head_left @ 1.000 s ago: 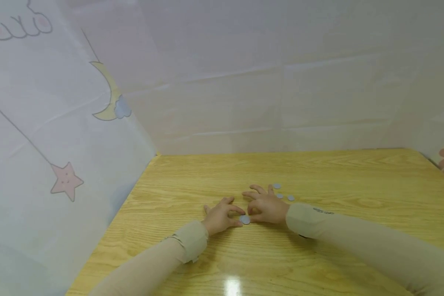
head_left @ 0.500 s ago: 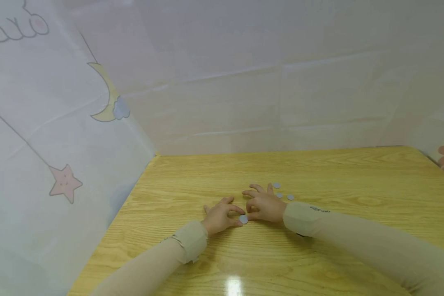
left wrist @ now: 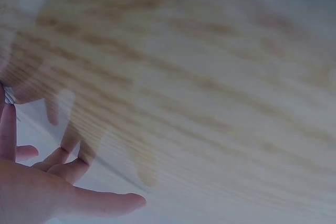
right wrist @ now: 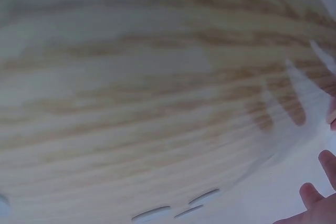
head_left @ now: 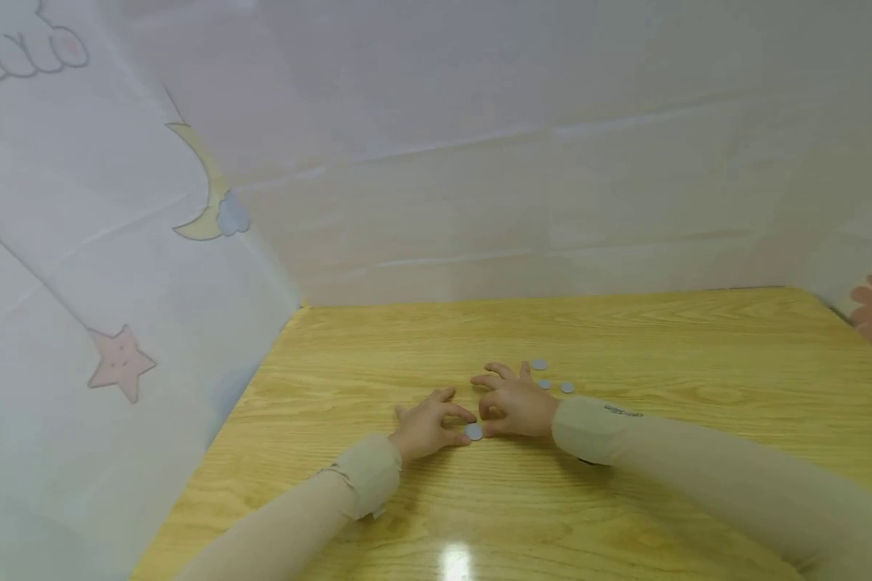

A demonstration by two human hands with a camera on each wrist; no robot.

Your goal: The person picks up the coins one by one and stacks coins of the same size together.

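Observation:
Near the middle of the table my hands meet at a silver-grey coin (head_left: 474,432), seen from above in the head view. In the left wrist view, layered edges show there like a small stack of coins (left wrist: 8,96). My left hand (head_left: 430,425) pinches it between thumb and index finger from the left, the other fingers spread. My right hand (head_left: 517,405) has its thumb and bent index finger together at the coin's right edge, its remaining fingers stretched out. Beyond the right wrist lie three loose coins: a far one (head_left: 539,365), a near one (head_left: 545,384) and a right-hand one (head_left: 567,387).
The wood-grain table (head_left: 661,339) has a glossy top that mirrors the fingers in both wrist views. A pale cloth backdrop (head_left: 436,161) rises along its back and sides, printed with a moon (head_left: 205,186) and a star (head_left: 122,363).
A second before, the grey shape between the hands looked wider, like two overlapping coins; now a single round shows. The right hand has shifted slightly left, and the head view has moved slightly.

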